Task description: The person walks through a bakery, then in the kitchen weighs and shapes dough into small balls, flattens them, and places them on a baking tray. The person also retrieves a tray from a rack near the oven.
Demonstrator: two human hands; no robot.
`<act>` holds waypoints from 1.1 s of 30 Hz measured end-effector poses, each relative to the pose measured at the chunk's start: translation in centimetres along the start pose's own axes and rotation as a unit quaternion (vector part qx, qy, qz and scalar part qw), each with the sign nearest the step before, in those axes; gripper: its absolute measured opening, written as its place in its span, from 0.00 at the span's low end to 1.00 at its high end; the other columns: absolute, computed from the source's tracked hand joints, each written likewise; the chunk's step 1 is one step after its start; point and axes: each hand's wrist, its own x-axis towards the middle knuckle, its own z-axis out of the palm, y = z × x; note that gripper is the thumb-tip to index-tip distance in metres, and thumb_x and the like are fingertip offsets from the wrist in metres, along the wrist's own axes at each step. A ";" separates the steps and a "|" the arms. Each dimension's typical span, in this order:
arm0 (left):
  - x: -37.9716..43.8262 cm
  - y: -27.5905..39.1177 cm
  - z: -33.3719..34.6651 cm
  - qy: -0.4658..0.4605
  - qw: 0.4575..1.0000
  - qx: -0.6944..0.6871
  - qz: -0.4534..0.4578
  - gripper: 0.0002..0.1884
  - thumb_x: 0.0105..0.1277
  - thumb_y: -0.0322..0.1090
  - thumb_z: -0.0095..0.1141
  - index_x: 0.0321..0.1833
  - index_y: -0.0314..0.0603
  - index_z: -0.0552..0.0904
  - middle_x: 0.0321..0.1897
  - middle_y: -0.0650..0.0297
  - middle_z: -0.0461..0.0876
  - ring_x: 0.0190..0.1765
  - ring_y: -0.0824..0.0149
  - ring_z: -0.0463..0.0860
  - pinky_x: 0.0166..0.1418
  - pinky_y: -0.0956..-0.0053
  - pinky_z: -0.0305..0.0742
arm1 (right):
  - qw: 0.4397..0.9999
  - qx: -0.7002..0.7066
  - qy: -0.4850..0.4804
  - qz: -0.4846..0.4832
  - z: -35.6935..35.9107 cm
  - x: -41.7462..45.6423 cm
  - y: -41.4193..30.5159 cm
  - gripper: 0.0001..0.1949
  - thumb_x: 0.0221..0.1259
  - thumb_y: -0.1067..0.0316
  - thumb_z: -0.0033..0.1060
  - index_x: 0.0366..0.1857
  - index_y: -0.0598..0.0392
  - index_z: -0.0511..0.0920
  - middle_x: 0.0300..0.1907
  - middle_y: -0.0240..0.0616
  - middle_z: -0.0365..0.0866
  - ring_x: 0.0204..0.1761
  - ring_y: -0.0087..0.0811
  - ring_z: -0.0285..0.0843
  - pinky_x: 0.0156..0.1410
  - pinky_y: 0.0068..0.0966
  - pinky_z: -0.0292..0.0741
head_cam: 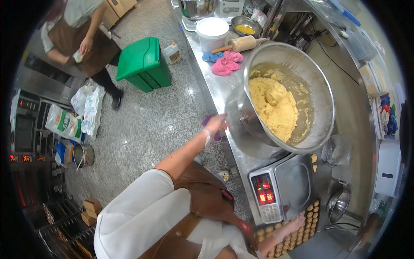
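Observation:
My left hand [216, 124], blurred, is at the counter's edge beside the large steel bowl [326, 106]; purple material [206, 120] shows around it, and whether it is held is unclear. Yellow dough [275, 110] lies in the tilted bowl. Below the bowl stands a digital scale [292, 183] with a lit red display and a bare platform. My right hand [298, 222] reaches over a dark tray of small dough balls [310, 214], close to the scale; its fingertips are too blurred to tell a grip. Clear glove-like plastic shows at my left wrist.
Up the steel counter are a white tub [212, 30], a rolling pin [243, 43], pink cloth [228, 63] and a bowl of yellow liquid [245, 29]. A green bin [142, 64] stands on the floor near another person [82, 39]. Sacks [64, 123] lie at left.

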 end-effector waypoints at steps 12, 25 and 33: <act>9.8 12.7 -7.2 -0.087 0.974 0.176 0.116 0.29 0.77 0.59 0.48 0.74 0.52 0.76 0.33 0.66 0.82 0.40 0.70 0.82 0.53 0.75 0.78 | 0.989 0.124 -0.034 0.076 1.9 -6.3 -5.1 0.24 0.78 0.64 0.44 0.72 0.65 0.68 0.74 0.52 0.70 0.76 0.45 0.67 0.81 0.42 0.61; -4.2 -11.8 21.0 -0.202 0.943 0.260 0.037 0.25 0.77 0.50 0.49 0.67 0.41 0.80 0.66 0.55 0.81 0.68 0.58 0.77 0.78 0.60 0.64 | 0.873 0.306 -0.047 0.376 1.2 8.3 12.9 0.16 0.77 0.47 0.50 0.45 0.49 0.78 0.37 0.32 0.80 0.36 0.34 0.76 0.43 0.36 0.74; -3.8 -12.6 26.0 -0.260 0.949 -0.064 -0.166 0.23 0.76 0.47 0.48 0.60 0.37 0.83 0.54 0.51 0.87 0.53 0.55 0.88 0.62 0.54 0.81 | 0.757 0.461 -0.247 0.393 1.0 9.1 15.8 0.26 0.78 0.49 0.44 0.69 0.55 0.73 0.67 0.41 0.78 0.68 0.44 0.76 0.71 0.47 0.76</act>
